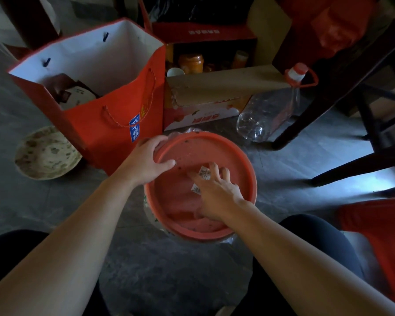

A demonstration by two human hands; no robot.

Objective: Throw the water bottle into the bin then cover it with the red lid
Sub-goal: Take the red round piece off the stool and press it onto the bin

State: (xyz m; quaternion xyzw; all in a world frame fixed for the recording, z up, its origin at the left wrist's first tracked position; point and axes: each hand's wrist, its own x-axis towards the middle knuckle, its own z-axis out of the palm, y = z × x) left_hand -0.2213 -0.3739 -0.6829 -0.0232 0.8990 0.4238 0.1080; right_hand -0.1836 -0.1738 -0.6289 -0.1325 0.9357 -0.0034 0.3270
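Covering step in hand — round red plastic lid (180, 199) sits over bin, plastic liner peeking at rim. Left hand (146, 163) grips far-left rim, fingers curled; right hand (217, 197) spread flat on top. Water bottle presumably inside, unseen. Next — press lid down evenly.

Head-worn wide view, facing steeply down, close above the floor (306, 169)

The round red plastic lid (183, 201) looks matt and speckled with grime. Beside it stand a smooth red paper gift bag (105, 133) and a worn cardboard box (214, 87); the large clear plastic bottle (267, 115) is glossy, the grey stone floor (169, 281) dull.
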